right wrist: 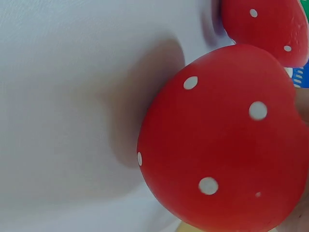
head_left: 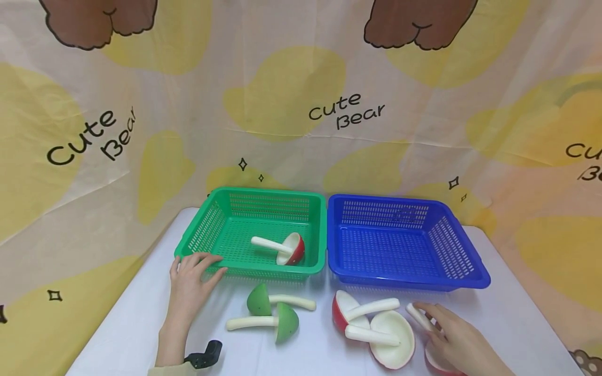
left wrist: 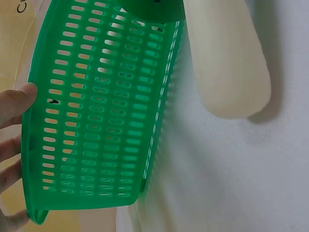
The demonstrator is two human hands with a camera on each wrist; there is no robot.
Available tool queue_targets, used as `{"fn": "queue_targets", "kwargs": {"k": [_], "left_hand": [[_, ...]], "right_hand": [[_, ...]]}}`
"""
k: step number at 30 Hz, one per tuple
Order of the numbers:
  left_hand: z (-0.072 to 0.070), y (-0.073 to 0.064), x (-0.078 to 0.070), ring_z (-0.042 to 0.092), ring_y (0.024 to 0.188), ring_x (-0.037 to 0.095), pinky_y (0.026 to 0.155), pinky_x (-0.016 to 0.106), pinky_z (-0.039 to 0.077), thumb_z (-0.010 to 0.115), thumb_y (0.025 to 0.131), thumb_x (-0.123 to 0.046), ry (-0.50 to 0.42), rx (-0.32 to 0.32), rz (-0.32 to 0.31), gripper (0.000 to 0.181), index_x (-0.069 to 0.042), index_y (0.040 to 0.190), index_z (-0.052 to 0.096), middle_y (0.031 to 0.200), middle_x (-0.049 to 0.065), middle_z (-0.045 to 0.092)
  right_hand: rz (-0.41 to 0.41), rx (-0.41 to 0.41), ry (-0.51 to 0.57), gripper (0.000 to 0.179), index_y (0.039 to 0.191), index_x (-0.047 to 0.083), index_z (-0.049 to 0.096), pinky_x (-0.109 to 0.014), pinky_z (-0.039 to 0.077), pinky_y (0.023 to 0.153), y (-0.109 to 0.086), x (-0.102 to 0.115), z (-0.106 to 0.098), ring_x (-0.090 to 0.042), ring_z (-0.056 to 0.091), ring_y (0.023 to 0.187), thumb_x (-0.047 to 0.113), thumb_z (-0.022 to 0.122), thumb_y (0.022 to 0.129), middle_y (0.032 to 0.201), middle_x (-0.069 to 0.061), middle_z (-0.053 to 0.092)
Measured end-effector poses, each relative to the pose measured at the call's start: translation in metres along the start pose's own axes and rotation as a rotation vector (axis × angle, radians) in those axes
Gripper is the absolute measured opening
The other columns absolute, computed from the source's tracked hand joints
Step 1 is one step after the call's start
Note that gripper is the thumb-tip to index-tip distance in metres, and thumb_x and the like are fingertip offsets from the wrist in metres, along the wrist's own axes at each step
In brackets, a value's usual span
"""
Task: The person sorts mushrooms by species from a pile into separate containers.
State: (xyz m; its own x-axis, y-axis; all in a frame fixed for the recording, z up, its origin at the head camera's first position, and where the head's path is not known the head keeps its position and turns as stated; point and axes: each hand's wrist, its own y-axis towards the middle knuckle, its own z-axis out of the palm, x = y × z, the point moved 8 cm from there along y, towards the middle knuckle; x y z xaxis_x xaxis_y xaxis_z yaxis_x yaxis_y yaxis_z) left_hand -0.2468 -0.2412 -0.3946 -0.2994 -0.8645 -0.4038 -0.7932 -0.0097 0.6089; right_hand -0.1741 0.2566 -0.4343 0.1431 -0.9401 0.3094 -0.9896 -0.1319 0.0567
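My left hand [head_left: 190, 284] holds the front-left rim of the green basket [head_left: 263, 270]; in the left wrist view its thumb lies on the rim, with the fingers behind. A red toy mushroom [head_left: 277, 245] lies inside. My right hand [head_left: 453, 334] pinches the white stem of another red toy mushroom [right wrist: 222, 145], whose white-dotted cap is partly hidden by the hand in the head view. Left of it, two red toy mushrooms [head_left: 392, 347] lie against each other on the table. Two green toy mushrooms [head_left: 287, 326] with cream stems lie in front of the green basket.
A blue basket [head_left: 409, 284] stands right beside the green one, nothing visible inside it. Both stand on a white-covered table [head_left: 320, 360]. A printed curtain [head_left: 282, 104] hangs close behind and at the sides. A black device [head_left: 207, 355] is strapped to the left wrist.
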Motion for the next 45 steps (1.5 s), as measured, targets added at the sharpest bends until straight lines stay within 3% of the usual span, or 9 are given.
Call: {"fn": "queue_targets", "kwargs": {"k": [6,12,20,25,32,37,45], "left_hand": [[-0.001,0.000,0.000,0.056,0.104,0.034,0.106,0.070,0.022,0.082,0.072,-0.018,0.005,0.000,0.003,0.028,-0.013,0.097,0.072,0.102,0.012,0.066],[-0.001,0.000,0.000,0.056,0.104,0.034,0.106,0.070,0.021,0.083,0.072,-0.017,0.005,-0.001,0.002,0.028,-0.013,0.098,0.072,0.102,0.012,0.066],[-0.001,-0.001,0.002,0.056,0.105,0.034,0.107,0.070,0.021,0.082,0.073,-0.018,0.013,0.006,-0.006,0.028,-0.013,0.098,0.072,0.103,0.013,0.066],[0.000,-0.001,0.003,0.056,0.105,0.035,0.107,0.070,0.021,0.082,0.073,-0.019,0.015,0.010,-0.007,0.027,-0.013,0.098,0.072,0.104,0.013,0.066],[0.002,-0.001,0.003,0.056,0.106,0.034,0.107,0.069,0.020,0.082,0.073,-0.019,0.004,0.011,-0.006,0.028,-0.013,0.098,0.072,0.104,0.013,0.066],[0.001,-0.001,0.002,0.056,0.105,0.034,0.107,0.070,0.021,0.082,0.073,-0.019,0.003,0.001,0.000,0.027,-0.014,0.098,0.071,0.103,0.012,0.067],[-0.001,-0.001,0.000,0.056,0.105,0.034,0.107,0.069,0.021,0.082,0.073,-0.018,0.001,0.003,-0.002,0.028,-0.013,0.098,0.072,0.103,0.012,0.066]], "right_hand": [[0.033,0.034,0.018,0.047,0.125,0.019,0.060,-0.040,0.056,0.075,0.000,0.001,-0.005,-0.013,0.060,0.085,0.013,0.071,0.080,0.109,0.000,0.065],[0.059,0.091,0.048,0.048,0.128,0.022,0.057,-0.047,0.056,0.081,0.001,0.006,-0.011,-0.015,0.058,0.090,0.016,0.070,0.082,0.112,0.000,0.064],[-0.057,-0.039,-0.023,0.052,0.125,0.025,0.060,-0.037,0.057,0.074,0.002,0.029,-0.034,-0.007,0.059,0.087,0.013,0.074,0.076,0.105,0.007,0.066],[-0.105,-0.073,-0.034,0.050,0.124,0.026,0.061,-0.029,0.054,0.068,0.004,0.039,-0.044,0.000,0.055,0.081,0.014,0.073,0.077,0.102,0.012,0.064],[-0.407,-0.262,-0.030,0.051,0.119,0.020,0.063,-0.018,0.046,0.057,0.008,0.069,-0.069,0.007,0.047,0.072,-0.001,0.073,0.073,0.093,0.013,0.063],[-0.456,-0.265,-0.032,0.056,0.120,0.022,0.062,-0.016,0.043,0.056,0.019,0.085,-0.080,0.005,0.049,0.073,-0.003,0.074,0.071,0.094,0.014,0.064],[-0.418,-0.144,-0.001,0.052,0.126,0.027,0.059,-0.018,0.047,0.059,0.041,0.108,-0.087,0.002,0.054,0.076,0.002,0.069,0.080,0.099,0.014,0.064]]}}
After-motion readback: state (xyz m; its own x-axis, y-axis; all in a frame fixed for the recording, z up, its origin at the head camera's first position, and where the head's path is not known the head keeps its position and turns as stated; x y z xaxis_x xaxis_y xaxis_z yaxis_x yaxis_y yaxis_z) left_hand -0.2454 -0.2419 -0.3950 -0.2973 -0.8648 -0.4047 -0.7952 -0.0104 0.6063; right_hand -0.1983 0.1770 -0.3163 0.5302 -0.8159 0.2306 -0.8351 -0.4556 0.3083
